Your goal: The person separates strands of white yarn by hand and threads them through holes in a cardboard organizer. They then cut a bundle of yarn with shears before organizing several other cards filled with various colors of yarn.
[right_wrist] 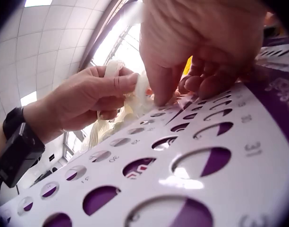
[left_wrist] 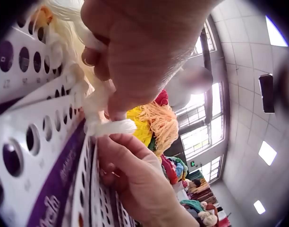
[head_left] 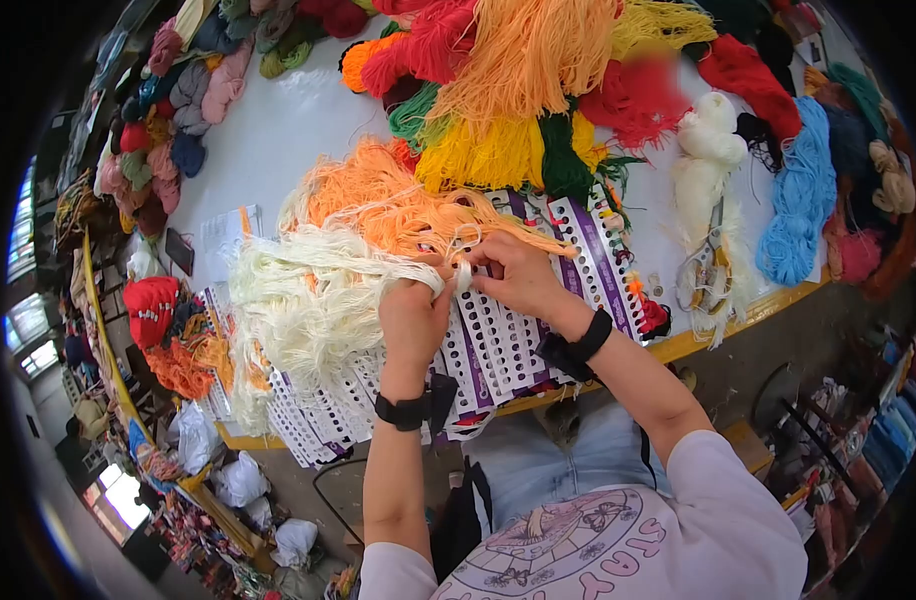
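Left hand [head_left: 415, 318] gripping cream yarn bundle [head_left: 308, 290] over punched cards [head_left: 498, 350] at table [head_left: 278, 140] edge; right hand [head_left: 513, 275] pinching its end, apparently at a hole. Risk: strands fraying or slipping free if pinch loosens, tangling with orange yarn [head_left: 398, 205] alongside.

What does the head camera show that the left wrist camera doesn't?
Only the head view shows the whole table, the big cream yarn bundle, the orange yarn, the scissors, the light blue skein and both black wristbands.

Only the left wrist view shows the ceiling lights, the tall windows and, close up, the cream strand end over a card hole.

Both show the left hand pinching cream yarn, the right hand touching it, and the punched purple-and-white cards.
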A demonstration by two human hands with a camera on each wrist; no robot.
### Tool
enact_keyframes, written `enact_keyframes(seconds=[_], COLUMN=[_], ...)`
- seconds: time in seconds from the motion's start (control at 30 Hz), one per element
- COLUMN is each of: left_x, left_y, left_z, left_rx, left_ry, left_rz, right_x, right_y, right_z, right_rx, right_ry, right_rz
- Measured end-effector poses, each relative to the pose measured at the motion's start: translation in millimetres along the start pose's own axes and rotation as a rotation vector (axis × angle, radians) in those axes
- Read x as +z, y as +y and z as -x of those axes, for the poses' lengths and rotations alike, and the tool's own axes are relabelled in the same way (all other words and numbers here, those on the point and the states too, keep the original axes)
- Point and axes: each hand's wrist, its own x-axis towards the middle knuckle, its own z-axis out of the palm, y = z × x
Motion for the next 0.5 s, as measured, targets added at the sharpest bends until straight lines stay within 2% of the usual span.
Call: enact_keyframes(seconds=[0.13, 0.23, 0.33, 0.43, 0.5], left_x=[7.8, 5.9, 4.5, 6.8, 4.2], left_y=[2.3, -6.9, -14.8, -19.5, -23.4], left_z=[3.9, 3.8, -1.0, -1.6, -2.6], left_rx=[-0.046, -0.072, -0.070, -0.077, -0.050], left_ry=[0.012, 0.011, -0.073, -0.089, -0.127], left_rz=[0.132, 0.083, 0.165, 0.150, -0.050], right_x=[11.4, 14.1, 13.6, 20.0, 20.3], right_y=[10.8, 23.0, 14.1, 18.6, 23.1], right_z=[-3.1, 1.0, 6.6, 2.4, 1.3], right_rx=[-0.131, 0.067, 0.209, 0.165, 0.167], right_ry=[0.108, 0.062, 0.123, 0.132, 0.074], right_rz=[0.189, -0.194, -0.487, -0.670, -0.375])
